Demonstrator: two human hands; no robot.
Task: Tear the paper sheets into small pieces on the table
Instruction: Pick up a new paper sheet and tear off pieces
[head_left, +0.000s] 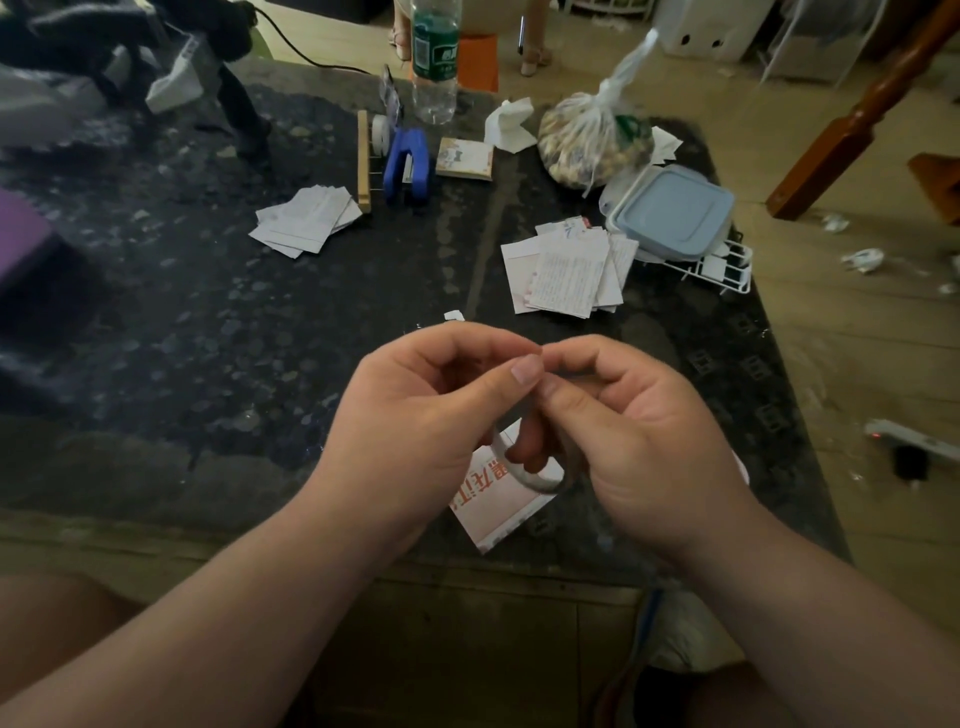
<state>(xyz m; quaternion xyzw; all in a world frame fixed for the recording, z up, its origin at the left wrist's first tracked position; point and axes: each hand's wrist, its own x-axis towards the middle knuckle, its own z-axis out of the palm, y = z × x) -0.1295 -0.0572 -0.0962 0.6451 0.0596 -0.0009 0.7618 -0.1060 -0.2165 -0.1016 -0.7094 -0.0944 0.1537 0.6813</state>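
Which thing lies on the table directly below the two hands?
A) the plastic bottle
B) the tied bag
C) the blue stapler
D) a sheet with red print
D: the sheet with red print lies on the table just under the left hand and right hand, which pinch a white paper strip above it.

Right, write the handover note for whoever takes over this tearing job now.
Left hand and right hand: fingers curled, together pinching a curled white paper strip.
Red-printed piece lies on the table under the hands.
Done: left pile and right pile of torn pieces.
Left: tear the strip and the red-printed piece; the piled pieces look large and may need more tearing.
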